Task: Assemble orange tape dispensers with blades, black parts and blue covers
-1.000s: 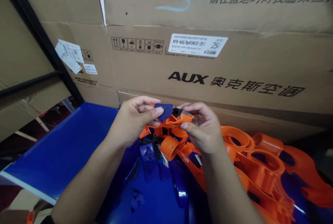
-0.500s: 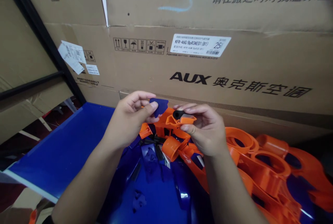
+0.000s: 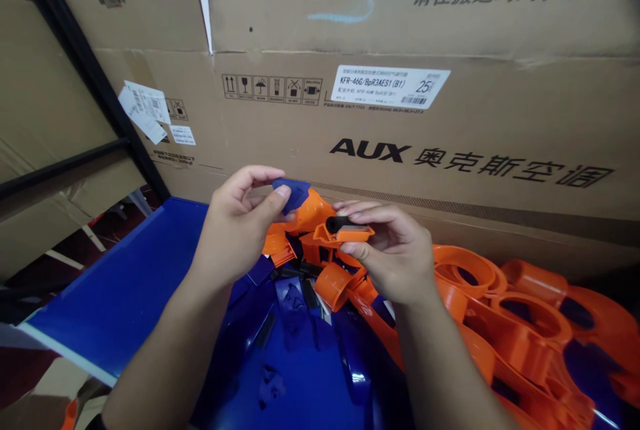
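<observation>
My left hand pinches a small flat dark blue plastic piece between thumb and fingers. To its right, my right hand grips a small orange plastic part from its right side. A black tube-like piece sits in or against that orange part, and its round opening faces left. The blue piece and the orange part are apart. Below the hands lie orange ring-shaped parts and dark blue pieces, some partly hidden by my hands.
Behind stands a large cardboard box with printed labels. Many orange plastic parts pile up on the right. A blue tabletop with a pale edge extends left. A black metal frame rises at the left.
My left hand has moved slightly left with the blue piece, which is now tilted differently and farther from the orange part. My right hand has barely moved.
</observation>
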Demonstrator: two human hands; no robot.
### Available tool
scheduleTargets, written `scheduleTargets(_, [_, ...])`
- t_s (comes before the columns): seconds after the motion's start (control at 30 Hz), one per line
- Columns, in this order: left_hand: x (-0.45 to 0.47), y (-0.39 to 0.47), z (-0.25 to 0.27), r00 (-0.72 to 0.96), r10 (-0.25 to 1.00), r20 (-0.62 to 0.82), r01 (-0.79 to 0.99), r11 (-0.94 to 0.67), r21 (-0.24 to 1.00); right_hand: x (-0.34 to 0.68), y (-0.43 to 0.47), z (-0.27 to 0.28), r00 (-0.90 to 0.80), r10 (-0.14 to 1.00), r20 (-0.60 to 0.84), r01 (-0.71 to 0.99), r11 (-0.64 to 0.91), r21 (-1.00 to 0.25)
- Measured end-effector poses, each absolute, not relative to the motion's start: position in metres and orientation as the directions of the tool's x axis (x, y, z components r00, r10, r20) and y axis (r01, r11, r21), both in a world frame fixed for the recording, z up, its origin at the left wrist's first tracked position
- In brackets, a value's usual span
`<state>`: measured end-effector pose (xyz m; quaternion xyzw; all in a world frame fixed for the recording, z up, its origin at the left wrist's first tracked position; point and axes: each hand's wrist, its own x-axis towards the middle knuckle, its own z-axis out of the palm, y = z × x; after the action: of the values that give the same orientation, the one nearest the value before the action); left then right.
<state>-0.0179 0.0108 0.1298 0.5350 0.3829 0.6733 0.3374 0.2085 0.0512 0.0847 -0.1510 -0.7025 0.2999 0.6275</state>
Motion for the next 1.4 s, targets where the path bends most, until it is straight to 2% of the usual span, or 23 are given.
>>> scheduleTargets(0.17, [-0.016,0.008,0.131,-0.195,0.865,0.461,-0.033,-0.476,0.879,0.210,0.049,0.086,-0.175,0.519,0.836,-0.120,0.832,-0.542])
scheduleTargets(0.4, [-0.014,0.002,0.137,-0.195,0.860,0.472,-0.010,-0.483,0.876,0.206,0.034,0.094,-0.289,0.319,0.903,0.192,0.943,-0.271])
scheduleTargets(0.67, [-0.019,-0.004,0.137,-0.159,0.860,0.485,0.056,-0.482,0.874,0.198,0.031,0.092,-0.305,0.184,0.934,0.227,0.967,-0.116])
scheduleTargets(0.83, [-0.007,-0.008,0.130,-0.204,0.822,0.532,0.187,-0.500,0.845,0.197,0.030,0.092,-0.285,0.186,0.940,0.247,0.962,-0.115])
scheduleTargets(0.97, [0.010,-0.011,0.122,-0.222,0.688,0.691,0.452,-0.556,0.698,0.196,0.032,0.089,-0.286,0.177,0.942,0.263,0.960,-0.100])
scheduleTargets(1.03, [0.017,-0.013,0.120,-0.204,0.657,0.726,0.513,-0.560,0.651,0.196,0.033,0.088,-0.286,0.173,0.942,0.258,0.961,-0.098])
scheduleTargets(1.17, [0.026,-0.013,0.116,-0.182,0.674,0.716,0.513,-0.556,0.654,0.193,0.035,0.083,-0.260,0.188,0.947,0.216,0.967,-0.133])
scheduleTargets(1.4, [0.029,-0.002,0.107,-0.177,0.687,0.704,0.471,-0.569,0.674,0.186,0.037,0.065,-0.142,0.298,0.944,0.141,0.950,-0.279])
